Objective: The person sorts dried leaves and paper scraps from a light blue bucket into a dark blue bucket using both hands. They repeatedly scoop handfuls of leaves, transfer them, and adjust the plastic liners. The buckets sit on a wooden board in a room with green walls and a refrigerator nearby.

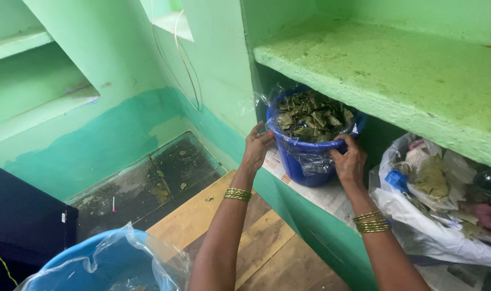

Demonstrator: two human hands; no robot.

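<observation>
Under green shelf, both hands' fingers holding blue bucket (302,156) of dried leaves (311,116), left hand (256,146), right hand (348,161)

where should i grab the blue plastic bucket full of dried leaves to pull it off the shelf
Probably grip the blue plastic bucket by its upper wall just under the rim, one hand on each side, as the left hand and right hand do. It stands upright under the green shelf slab, so approach from the open front; the slab blocks reaching from above.

left hand (256,148): arm outstretched, fingers spread | right hand (348,161): arm outstretched, fingers curled
</observation>
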